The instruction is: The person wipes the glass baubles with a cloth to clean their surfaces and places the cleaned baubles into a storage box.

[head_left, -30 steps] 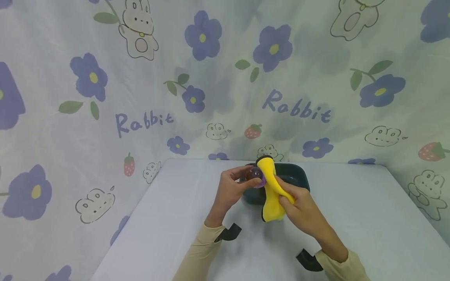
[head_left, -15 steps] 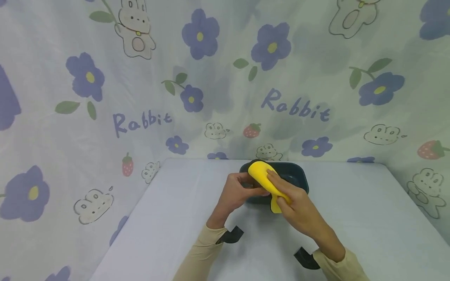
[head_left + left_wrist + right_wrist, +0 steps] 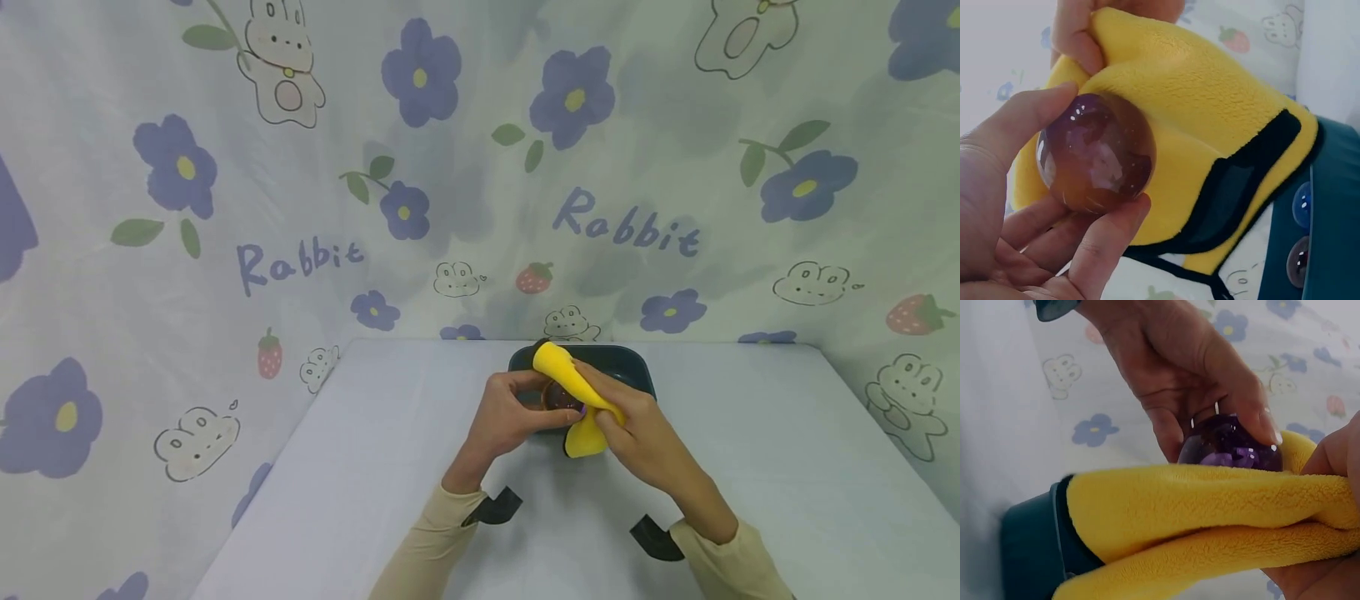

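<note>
A clear purple-brown glass ball [image 3: 1096, 153] is held between the thumb and fingertips of my left hand [image 3: 506, 417]. My right hand [image 3: 647, 437] grips a yellow plush cloth [image 3: 573, 375] with a dark edging, bunched in its fingers. In the left wrist view the cloth spreads behind the ball, and the right fingertips pinch it just above. Seen from the right wrist, folds of cloth [image 3: 1197, 506] cover the ball's lower part, while the left thumb lies along its top.
Behind the hands a dark green basin [image 3: 633, 364] stands on the white table [image 3: 750, 433]. Inside it, a blue glass ball [image 3: 1302, 205] and a dark one [image 3: 1298, 262] show. A printed curtain [image 3: 480, 167] hangs at the table's back and sides.
My right hand has brought the cloth leftward over the ball and then shifted it, so the ball shows again below it. The left hand keeps its hold and has moved slightly right and down.
</note>
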`<state>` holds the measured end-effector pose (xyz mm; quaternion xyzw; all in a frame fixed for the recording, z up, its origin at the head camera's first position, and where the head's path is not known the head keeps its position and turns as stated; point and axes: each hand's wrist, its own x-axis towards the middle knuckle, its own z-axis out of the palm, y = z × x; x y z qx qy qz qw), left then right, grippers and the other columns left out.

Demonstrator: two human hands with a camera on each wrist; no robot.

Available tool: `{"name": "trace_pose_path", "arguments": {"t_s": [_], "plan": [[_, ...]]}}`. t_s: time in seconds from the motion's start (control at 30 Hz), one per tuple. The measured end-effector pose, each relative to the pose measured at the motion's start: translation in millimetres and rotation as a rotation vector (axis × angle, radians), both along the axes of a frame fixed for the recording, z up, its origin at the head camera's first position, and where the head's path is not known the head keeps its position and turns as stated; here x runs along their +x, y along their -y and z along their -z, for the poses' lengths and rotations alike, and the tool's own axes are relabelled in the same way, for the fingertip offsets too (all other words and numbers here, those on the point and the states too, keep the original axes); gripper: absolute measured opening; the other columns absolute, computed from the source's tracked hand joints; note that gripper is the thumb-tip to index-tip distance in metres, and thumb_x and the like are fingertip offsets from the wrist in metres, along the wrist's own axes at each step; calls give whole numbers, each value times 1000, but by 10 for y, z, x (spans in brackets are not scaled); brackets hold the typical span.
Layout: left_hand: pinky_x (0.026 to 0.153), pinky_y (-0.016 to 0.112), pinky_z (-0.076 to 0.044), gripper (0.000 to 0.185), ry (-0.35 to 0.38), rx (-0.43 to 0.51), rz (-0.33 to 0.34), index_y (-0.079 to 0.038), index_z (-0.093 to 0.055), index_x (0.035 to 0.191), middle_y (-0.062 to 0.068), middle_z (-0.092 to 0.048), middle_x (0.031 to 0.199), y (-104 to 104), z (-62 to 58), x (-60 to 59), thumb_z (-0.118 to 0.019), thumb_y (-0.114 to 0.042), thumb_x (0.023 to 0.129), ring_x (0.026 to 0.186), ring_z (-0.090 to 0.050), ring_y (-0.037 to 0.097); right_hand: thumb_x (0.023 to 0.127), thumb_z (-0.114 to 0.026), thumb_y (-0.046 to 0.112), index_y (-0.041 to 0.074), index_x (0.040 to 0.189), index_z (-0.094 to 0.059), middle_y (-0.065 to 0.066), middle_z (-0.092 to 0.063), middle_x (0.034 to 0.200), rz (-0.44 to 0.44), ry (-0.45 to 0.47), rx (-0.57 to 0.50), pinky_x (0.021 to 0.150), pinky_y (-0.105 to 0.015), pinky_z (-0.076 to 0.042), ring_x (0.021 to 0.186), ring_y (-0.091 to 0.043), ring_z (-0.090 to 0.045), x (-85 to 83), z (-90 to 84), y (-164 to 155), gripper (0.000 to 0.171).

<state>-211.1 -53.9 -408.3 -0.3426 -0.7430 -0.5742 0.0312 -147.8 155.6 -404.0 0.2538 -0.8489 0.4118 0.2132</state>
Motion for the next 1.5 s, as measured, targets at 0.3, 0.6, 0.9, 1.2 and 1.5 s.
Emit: {"name": "trace_pose_path", "arguments": {"t_s": [0.3, 0.6, 0.9, 1.2, 1.5], "plan": [[81, 32, -65, 47, 65, 43, -10, -6, -76, 122, 11, -77, 120, 35, -22, 21, -91, -19, 80, 104, -76, 31, 99, -50, -4, 1, 150, -51, -22, -69, 131, -15, 167, -125, 66, -23, -55, 76, -12, -59, -53, 43, -38, 52], [81, 33, -65, 46, 15, 109, -17, -8, -75, 124, 13, -77, 119, 71, -19, -17, -89, -24, 83, 100, -77, 20, 101, -51, 1, -4, 151, -46, -19, -71, 115, -21, 268, -176, 72, -23, -59, 77, -14, -61, -36, 49, -22, 51], [82, 28, -63, 41, 17, 198, -91, -13, -78, 118, 9, -79, 111, 87, 3, -72, -89, -30, 82, 97, -73, 17, 101, -53, 3, -1, 153, -44, -19, -70, 124, -44, 311, -187, 75, -22, -58, 83, -18, -62, -17, 46, 30, 53], [86, 25, -57, 41, 78, 206, -178, -16, -76, 121, 8, -79, 113, 71, 3, -119, -88, -20, 82, 98, -68, 17, 101, -54, 3, -1, 154, -44, -21, -66, 136, 9, 282, -136, 68, -23, -56, 85, -20, -61, 49, 6, 93, 54], [91, 34, -56, 41, 122, 88, -174, -21, -75, 122, 1, -76, 107, 89, 74, -157, -86, -35, 85, 97, -65, 18, 95, -55, -5, -2, 150, -49, -21, -65, 140, 48, 92, -43, 71, -21, -59, 85, -16, -63, 119, -25, 148, 56]]}}
